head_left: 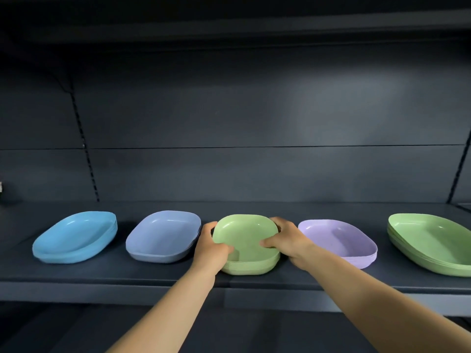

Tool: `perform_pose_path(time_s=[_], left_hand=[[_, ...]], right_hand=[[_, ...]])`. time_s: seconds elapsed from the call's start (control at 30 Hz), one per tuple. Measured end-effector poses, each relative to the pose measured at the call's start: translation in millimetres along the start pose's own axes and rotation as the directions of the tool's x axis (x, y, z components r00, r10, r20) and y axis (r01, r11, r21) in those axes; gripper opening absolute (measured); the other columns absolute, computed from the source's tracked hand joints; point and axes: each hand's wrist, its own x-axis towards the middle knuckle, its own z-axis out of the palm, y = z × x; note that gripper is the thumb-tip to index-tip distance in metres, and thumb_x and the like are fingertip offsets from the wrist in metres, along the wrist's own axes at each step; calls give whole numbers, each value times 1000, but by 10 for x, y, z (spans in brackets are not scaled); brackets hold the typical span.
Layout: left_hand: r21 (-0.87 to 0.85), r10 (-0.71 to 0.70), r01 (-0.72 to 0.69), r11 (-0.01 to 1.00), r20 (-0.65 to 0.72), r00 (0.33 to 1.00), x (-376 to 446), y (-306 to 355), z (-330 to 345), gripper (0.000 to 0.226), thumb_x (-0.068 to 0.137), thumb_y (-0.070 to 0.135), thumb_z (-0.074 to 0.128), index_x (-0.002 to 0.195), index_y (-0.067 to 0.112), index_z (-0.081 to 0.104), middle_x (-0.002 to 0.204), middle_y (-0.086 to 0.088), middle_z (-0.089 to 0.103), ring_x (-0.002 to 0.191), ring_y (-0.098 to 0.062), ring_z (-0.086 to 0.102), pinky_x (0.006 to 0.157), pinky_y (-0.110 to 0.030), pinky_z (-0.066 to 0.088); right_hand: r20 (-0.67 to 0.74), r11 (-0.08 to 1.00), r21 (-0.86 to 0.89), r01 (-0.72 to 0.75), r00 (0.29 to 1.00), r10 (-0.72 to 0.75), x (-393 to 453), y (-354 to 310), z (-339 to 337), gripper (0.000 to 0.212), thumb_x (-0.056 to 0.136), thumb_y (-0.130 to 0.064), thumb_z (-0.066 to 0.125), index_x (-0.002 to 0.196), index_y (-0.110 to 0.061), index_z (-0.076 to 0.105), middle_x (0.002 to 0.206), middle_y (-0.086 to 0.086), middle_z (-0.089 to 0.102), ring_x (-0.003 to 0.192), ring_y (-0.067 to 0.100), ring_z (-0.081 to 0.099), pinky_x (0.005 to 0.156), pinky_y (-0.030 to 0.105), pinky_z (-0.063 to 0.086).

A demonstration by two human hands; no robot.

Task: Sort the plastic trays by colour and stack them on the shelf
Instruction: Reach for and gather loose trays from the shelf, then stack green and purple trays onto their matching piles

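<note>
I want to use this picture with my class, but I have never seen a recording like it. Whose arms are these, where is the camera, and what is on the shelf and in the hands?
There is no machine here. A person wears a camera on the head, so you look down their own arms. On the dark shelf sit five stacks of plastic trays: bright blue stack, grey-blue stack, middle green stack, lilac stack and far-right green stack. The left hand and right hand grip the middle green stack from either side, thumbs on its top tray.
</note>
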Motion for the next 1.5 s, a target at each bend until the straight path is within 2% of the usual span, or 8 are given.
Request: perform_pose_path(time_s=[0.13, 0.33, 0.43, 0.53, 0.7, 0.83, 1.03, 1.5], left_hand=[[-6, 28, -28, 1000, 16, 999, 21, -12, -12, 45, 83, -8, 54, 111, 26, 45, 88, 17, 48, 77, -1, 45, 60, -17, 36], [46, 5, -6, 999, 19, 1000, 69, -19, -11, 47, 85, -5, 57, 123, 20, 46, 89, 13, 48, 93, -16, 46, 64, -23, 37], [208, -18, 7, 978, 55, 998, 94, 69, -43, 65, 83, 0, 61, 139, 21, 34, 115, 2, 50, 104, -20, 46, 81, -27, 38], [407, 50, -76, 910, 74, 996, 111, 264, -48, 78, 84, 9, 62, 147, 26, 21, 146, -2, 37, 124, -23, 45, 96, -32, 42], [595, 230, -309, 742, 207, 951, -39, 705, 230, 60, 86, 25, 63, 140, 24, 36, 145, -2, 37, 121, -18, 47, 89, -26, 40], [688, 324, -474, 550, 347, 880, -247, 985, 720, 57, 85, 30, 64, 136, 21, 40, 140, 0, 39, 130, -18, 39, 103, -29, 35], [719, 377, -616, 321, 500, 780, -805, 1363, 1816, 59, 88, 36, 59, 140, 21, 34, 139, 0, 36, 129, -21, 35, 99, -30, 35], [633, 402, -737, 238, 626, 668, -2055, 1937, 4501, 58, 90, 36, 56, 140, 20, 34, 138, -4, 39, 128, -23, 37, 100, -38, 40]], right_hand=[[8, 999, 23, -24, 1000, 24, 9, 8, 7, 52, 74, 4, 71, 121, -14, 58, 107, 6, 67, 104, 25, 62, 95, 38, 50], [-27, 997, -64, -31, 999, 29, -27, -19, 2, 46, 74, -4, 74, 118, -10, 59, 109, 7, 66, 103, 24, 62, 89, 33, 51], [-52, 987, -161, 26, 998, -35, -85, -110, -64, 51, 77, -15, 74, 123, -11, 54, 118, 7, 62, 108, 22, 59, 91, 29, 48], [-75, 943, -310, 119, 986, -149, -220, -285, -304, 63, 79, -28, 74, 134, -14, 46, 124, 7, 58, 115, 21, 56, 97, 24, 41], [-26, 795, -533, 291, 933, -359, -580, -422, -1004, 59, 83, -25, 71, 135, -15, 45, 128, 7, 52, 110, 17, 54, 91, 21, 40], [42, 551, -768, 326, 884, -466, -854, -357, -1638, 61, 85, -33, 66, 138, -18, 42, 131, 2, 46, 124, 21, 44, 99, 28, 38], [59, 308, -926, 218, 890, -451, -1349, -38, -2817, 71, 85, -49, 61, 144, -24, 32, 135, 1, 41, 127, 22, 35, 105, 35, 35], [-143, 299, -954, -26, 916, -376, -2546, 886, -5535, 76, 80, -54, 63, 143, -25, 33, 137, 1, 39, 127, 23, 33, 105, 38, 35]])
